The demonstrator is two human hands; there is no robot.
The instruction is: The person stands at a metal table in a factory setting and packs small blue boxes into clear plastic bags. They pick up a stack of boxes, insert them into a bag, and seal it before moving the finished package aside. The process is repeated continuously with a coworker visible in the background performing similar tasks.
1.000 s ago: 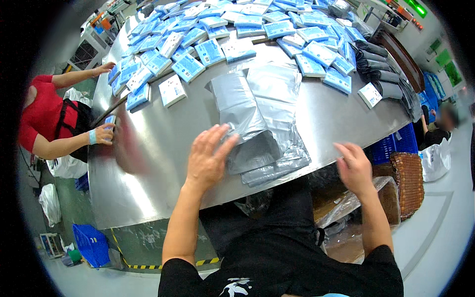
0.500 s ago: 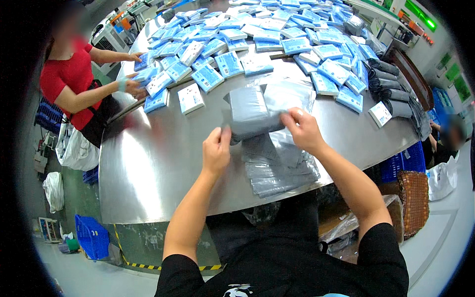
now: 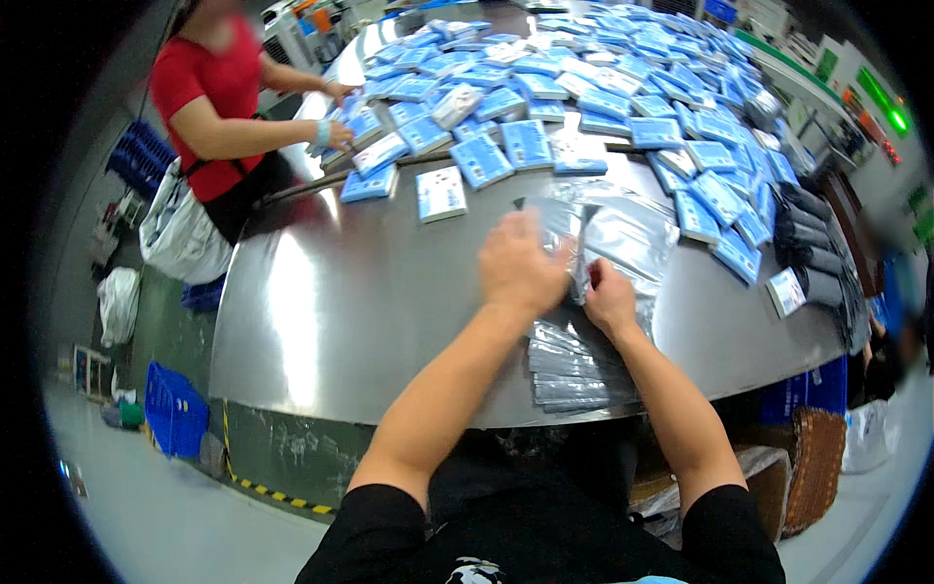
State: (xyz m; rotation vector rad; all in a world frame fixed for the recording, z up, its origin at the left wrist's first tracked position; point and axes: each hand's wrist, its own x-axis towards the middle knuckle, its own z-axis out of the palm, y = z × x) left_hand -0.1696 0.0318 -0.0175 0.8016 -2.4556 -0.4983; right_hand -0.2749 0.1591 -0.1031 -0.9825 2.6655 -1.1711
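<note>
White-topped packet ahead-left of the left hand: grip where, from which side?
Likely pinch the white-topped packet by both side edges at the near end, coming from the near side: it lies flat, near edge exposed, a blue packet crowding its far-right corner.

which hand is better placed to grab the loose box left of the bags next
Probably the left hand: it is nearer the loose box, while the right hand seems to pinch a grey bag.

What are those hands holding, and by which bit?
The right hand pinches a grey plastic bag by its right edge. The left hand is blurred over the bag, so whether it grips too cannot be told.
</note>
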